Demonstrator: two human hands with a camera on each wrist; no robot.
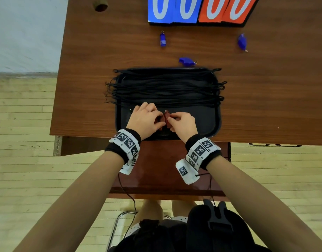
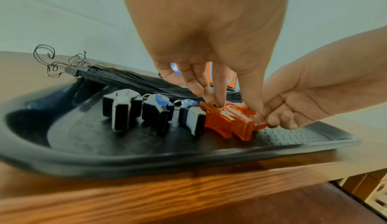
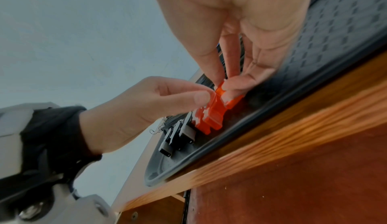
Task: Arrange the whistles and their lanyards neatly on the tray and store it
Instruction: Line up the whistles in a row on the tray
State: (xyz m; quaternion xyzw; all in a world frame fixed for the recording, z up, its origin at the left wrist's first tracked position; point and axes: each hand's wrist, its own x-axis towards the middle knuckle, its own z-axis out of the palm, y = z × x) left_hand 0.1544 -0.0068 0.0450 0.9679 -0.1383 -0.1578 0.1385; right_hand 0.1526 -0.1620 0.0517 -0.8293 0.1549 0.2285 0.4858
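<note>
Head: three blue whistles (image 1: 187,62) off tray (image 1: 218,113) | wrists: both hands' fingers (image 2: 220,95) on orange whistles (image 2: 228,121)

Whistles: three blue (image 1: 163,39) on table, two orange (image 2: 228,121), three dark (image 2: 122,109).

Place: a sports hall or gym, at a scorer's desk.
Floor: pale wooden strip boards (image 1: 23,110), to the left of the left hand (image 1: 144,119) and below it.
Scoreboard: a flip scoreboard (image 1: 200,10) with blue and red number cards, on the desk well beyond both hands.
Whistles: blue whistles (image 1: 163,39) loose on the wooden desk (image 1: 87,70), between hands and scoreboard.
Wall: plain pale wall (image 1: 27,31), far left.
</note>
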